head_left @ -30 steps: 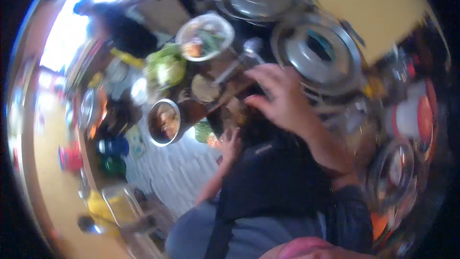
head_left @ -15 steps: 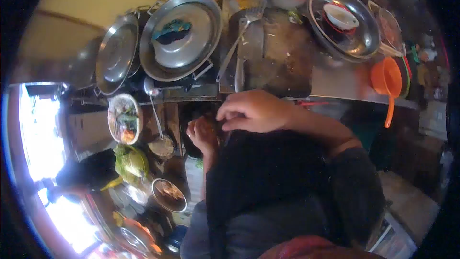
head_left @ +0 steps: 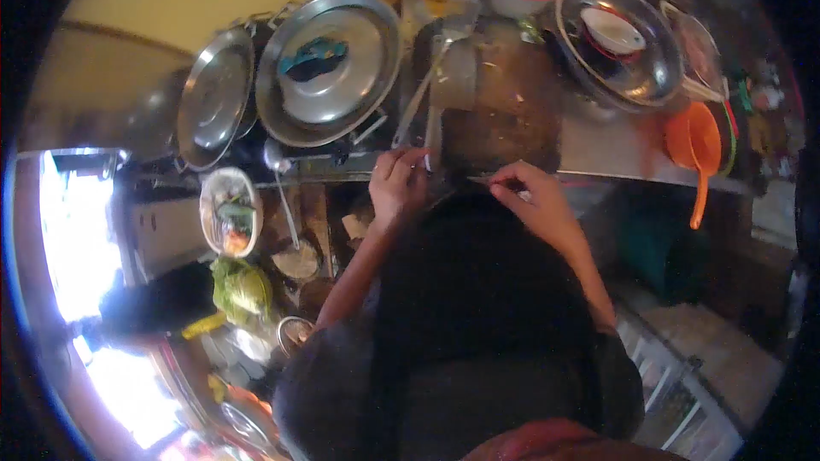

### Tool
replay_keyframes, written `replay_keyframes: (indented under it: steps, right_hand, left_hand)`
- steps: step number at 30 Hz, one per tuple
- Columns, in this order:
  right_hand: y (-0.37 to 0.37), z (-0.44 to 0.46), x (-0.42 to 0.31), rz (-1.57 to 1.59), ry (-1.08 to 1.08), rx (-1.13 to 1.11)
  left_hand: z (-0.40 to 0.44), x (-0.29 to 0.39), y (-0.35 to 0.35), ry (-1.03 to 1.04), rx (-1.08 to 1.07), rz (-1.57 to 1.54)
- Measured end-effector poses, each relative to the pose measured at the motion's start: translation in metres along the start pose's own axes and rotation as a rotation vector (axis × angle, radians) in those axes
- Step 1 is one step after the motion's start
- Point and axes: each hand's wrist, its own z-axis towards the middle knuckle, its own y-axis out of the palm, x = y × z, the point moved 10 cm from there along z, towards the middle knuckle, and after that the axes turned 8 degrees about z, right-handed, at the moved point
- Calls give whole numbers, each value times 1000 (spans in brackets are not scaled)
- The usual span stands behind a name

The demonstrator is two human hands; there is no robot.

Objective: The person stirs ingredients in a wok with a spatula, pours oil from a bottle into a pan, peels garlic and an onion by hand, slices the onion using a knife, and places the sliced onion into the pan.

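My left hand point(head_left: 398, 186) is at the counter's front edge, fingers curled close to the handle of a broad-bladed knife point(head_left: 456, 81). Whether it touches the handle I cannot tell, and anything inside the fingers is hidden. To the right, my right hand point(head_left: 534, 201) has its fingers bent together in front of my dark apron point(head_left: 478, 290), just below the worn cutting board point(head_left: 512, 111). What those fingers pinch, if anything, is too small to make out. Along the board's left side lie the knife and a metal slotted spatula point(head_left: 418, 94).
A large lidded pan point(head_left: 359, 102) and another metal pan point(head_left: 213, 102) stand at left. A metal basin point(head_left: 589, 90) holds a bowl; an orange dipper point(head_left: 694, 141) overhangs the right edge. Lower left are a white vegetable bowl point(head_left: 207, 213) and a leafy cabbage point(head_left: 243, 290).
My left hand has risen from below the counter to its edge beside the knife handle. My right hand has moved rightward and lower, away from the left one. The view has shifted slightly.
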Motion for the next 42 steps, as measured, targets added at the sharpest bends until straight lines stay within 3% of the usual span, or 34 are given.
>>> replay_keyframes:
  steps: [7, 10, 12, 14, 17, 20, 24, 26, 29, 32, 34, 38, 40, 42]
  right_hand:
    - [6, 6, 19, 79, 163, 32]
    - [11, 20, 18, 28, 110, -13]
    - [20, 33, 17, -11, 193, -60]
    - [32, 55, -4, -92, 43, -114]
    - [65, 80, -19, -49, -17, -242]
    - [103, 105, -29, 206, -43, -376]
    - [166, 112, -77, 212, -93, -582]
    - [192, 104, -111, -12, -379, -681]
    - [227, 88, -127, 49, -372, -807]
    - [246, 71, -114, 93, -252, -952]
    - [254, 47, -132, 2, -411, -1097]
    - [244, 35, -119, 5, -353, -1151]
    - [236, 27, -140, 21, -394, -1128]
    - [225, 30, -129, 39, -439, -1107]
  left_hand:
    - [15, -28, -27, -143, 110, -109]
    - [-1, -43, -29, -247, 108, -93]
    - [-15, -47, -36, -183, 136, -125]
    - [-31, -54, -51, -272, 129, -46]
    - [-56, -65, -80, -350, 214, 65]
    - [-86, -88, -96, -499, 252, 109]
    - [-130, -97, -147, -654, 482, 239]
    - [-155, -94, -174, -793, 597, 226]
    - [-149, -64, -230, -796, 758, 198]
    - [-109, 1, -302, -472, 844, 185]
    - [-87, 55, -335, -238, 956, 149]
    - [-64, 111, -362, -77, 1220, -214]
    - [-55, 127, -364, -16, 1249, -299]
    - [-44, 141, -361, 98, 1136, -269]
